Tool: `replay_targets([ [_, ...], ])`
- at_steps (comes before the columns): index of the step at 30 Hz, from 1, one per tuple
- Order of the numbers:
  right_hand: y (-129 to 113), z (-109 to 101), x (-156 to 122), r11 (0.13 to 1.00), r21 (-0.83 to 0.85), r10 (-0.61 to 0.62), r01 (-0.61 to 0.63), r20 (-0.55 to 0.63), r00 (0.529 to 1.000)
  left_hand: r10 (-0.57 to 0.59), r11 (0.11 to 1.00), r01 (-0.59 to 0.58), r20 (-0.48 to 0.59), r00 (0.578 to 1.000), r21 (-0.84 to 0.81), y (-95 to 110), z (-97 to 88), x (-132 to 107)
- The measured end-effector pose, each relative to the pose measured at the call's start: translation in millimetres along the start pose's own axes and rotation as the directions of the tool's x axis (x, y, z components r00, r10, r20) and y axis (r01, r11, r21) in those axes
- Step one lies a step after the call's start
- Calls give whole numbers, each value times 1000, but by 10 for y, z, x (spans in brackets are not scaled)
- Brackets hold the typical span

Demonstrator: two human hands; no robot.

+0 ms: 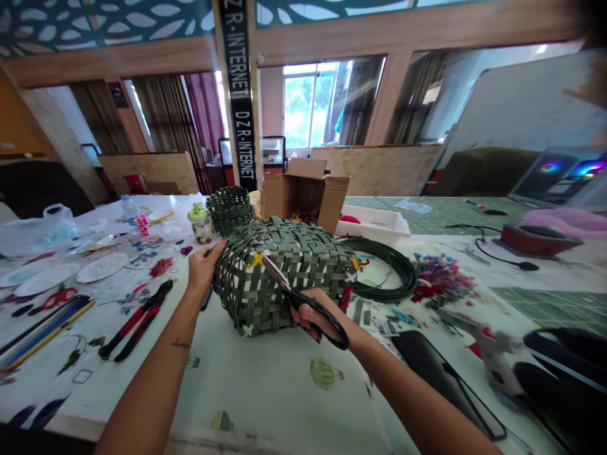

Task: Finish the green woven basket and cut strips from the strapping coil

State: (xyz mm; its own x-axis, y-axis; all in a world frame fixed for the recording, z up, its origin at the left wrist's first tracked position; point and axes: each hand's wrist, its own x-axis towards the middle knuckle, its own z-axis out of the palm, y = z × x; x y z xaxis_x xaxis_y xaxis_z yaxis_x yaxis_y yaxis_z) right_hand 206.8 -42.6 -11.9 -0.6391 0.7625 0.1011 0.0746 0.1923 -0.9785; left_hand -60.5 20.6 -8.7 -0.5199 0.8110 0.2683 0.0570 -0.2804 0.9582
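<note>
Left hand [203,268] is lying open, fingers extended, against the side of a rounded, hollow basket woven from dark green plastic strap [284,297], while my right hand [310,319] is curling through the loops of long black-handled steel scissors [327,322], with their blade lying across the weave toward a yellow cross-shaped clip [257,259]. The basket is sitting between my two hands on a pale printed tabletop [265,385]. I'm judging it light and springy rather than rigid, with straps slick enough to slide over one another, so I'm favouring a broad, open-palmed hold low on its woven sides over a hard squeeze that could shift the weave. Beyond my left hand, a smaller green woven basket [229,210] is standing; past my right hand, a coil of dark green strap [393,278] is lying; and left of my left wrist, red-and-black pliers [135,322] are resting.
</note>
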Motion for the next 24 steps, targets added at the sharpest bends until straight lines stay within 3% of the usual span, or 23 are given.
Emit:
replay_targets([
  [8,-96,41,-35,982,-142,94,-126,-213,972,59,998,-57,-55,997,36,-10,26,-53],
  [20,123,262,-160,957,-285,-71,-50,-398,914,49,997,-46,-53,997,58,59,40,-165],
  [24,96,345,-171,982,-189,-88,-3,-467,880,36,998,-33,-57,998,50,35,28,-187],
])
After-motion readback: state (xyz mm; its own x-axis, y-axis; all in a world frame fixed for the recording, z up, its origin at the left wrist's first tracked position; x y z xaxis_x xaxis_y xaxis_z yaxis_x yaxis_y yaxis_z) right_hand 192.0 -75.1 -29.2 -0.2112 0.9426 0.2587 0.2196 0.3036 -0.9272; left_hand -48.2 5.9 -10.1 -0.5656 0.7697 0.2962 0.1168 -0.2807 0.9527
